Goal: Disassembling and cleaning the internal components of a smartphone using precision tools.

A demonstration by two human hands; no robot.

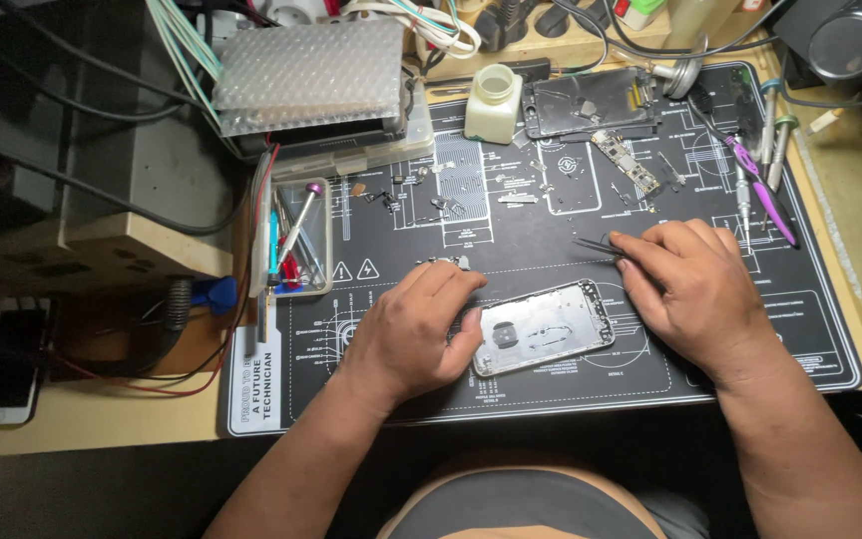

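Left hand (pixel 413 324) pinning my phone housing (pixel 543 326) near the mat's (pixel 551 200) front edge, right hand (pixel 695 289) pinching tweezers (pixel 596 243), I should work gently.

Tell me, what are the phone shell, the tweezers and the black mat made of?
The phone shell looks like metal: silvery, dull shine. The tweezers in the right hand seem dark metal, thin and pointed. The black mat is probably rubber or silicone: flat, matte, white printed lines.

Bare metal phone housing (pixel 543 327) on a matt black rubbery mat (pixel 750 339).
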